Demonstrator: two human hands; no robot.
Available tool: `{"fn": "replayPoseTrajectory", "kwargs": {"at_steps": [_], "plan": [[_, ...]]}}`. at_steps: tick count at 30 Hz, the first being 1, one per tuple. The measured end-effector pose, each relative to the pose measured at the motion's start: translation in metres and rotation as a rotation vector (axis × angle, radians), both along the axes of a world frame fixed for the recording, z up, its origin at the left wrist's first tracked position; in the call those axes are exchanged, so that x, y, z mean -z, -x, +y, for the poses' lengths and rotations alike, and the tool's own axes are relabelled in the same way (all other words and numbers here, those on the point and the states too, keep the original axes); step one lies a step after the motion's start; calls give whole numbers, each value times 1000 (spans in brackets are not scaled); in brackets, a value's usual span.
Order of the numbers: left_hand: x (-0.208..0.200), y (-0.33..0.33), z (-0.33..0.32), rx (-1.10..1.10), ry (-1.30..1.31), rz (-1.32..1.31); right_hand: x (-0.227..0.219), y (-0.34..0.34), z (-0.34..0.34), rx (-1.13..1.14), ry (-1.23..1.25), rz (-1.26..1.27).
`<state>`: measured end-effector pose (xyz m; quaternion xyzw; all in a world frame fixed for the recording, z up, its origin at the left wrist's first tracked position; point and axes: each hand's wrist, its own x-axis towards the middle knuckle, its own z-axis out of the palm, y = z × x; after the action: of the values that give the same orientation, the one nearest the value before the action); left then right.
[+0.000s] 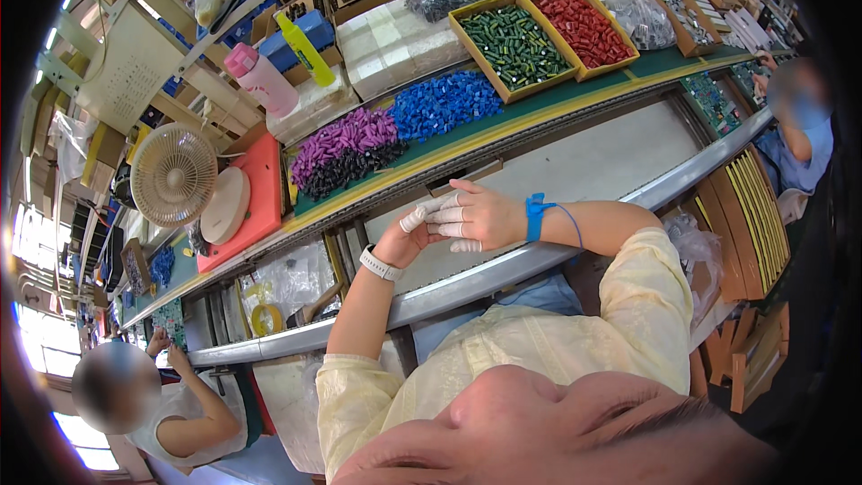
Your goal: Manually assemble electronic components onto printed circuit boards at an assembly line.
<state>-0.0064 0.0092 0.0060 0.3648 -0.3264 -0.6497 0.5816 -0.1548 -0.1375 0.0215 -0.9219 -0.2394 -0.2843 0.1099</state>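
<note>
The right grip point(476, 218) is open, its fingers extended, and meets the left grip point(400, 238); because the fingers overlap, it cannot be told whether the left is closed on anything. White finger covers point(465, 245) sit on the fingers at this meeting point. From here, a blue wristband point(535, 217) lies at three o'clock and a white watch point(381, 264) at eight. On the green counter point(417, 154): black pieces point(346, 171), ten o'clock; purple pieces point(350, 136), before eleven; blue pieces point(449, 106), twelve; green-piece tray point(541, 84) and red-piece tray point(611, 67), near one.
</note>
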Motion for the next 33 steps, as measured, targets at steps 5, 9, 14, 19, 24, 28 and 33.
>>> {"fn": "replayPoseTrajectory", "kwargs": {"at_steps": [5,9,14,19,24,28,33], "plan": [[8,-5,-1,-84,-42,-8,0,0,0,4,40,-21],[5,-4,-2,-122,-85,-44,6,0,-3,16,75,-40],[3,-4,-2,-158,-109,-50,4,-1,-2,21,58,-28],[14,-14,-2,-156,-100,-75,6,-2,-5,21,63,-33],[9,-7,-3,-227,-127,-49,9,-1,-6,36,18,8],[11,-7,-3,-215,-129,-50,8,-1,-5,27,39,17],[7,-5,-3,-237,-139,-71,9,-1,-6,41,64,30]]}}
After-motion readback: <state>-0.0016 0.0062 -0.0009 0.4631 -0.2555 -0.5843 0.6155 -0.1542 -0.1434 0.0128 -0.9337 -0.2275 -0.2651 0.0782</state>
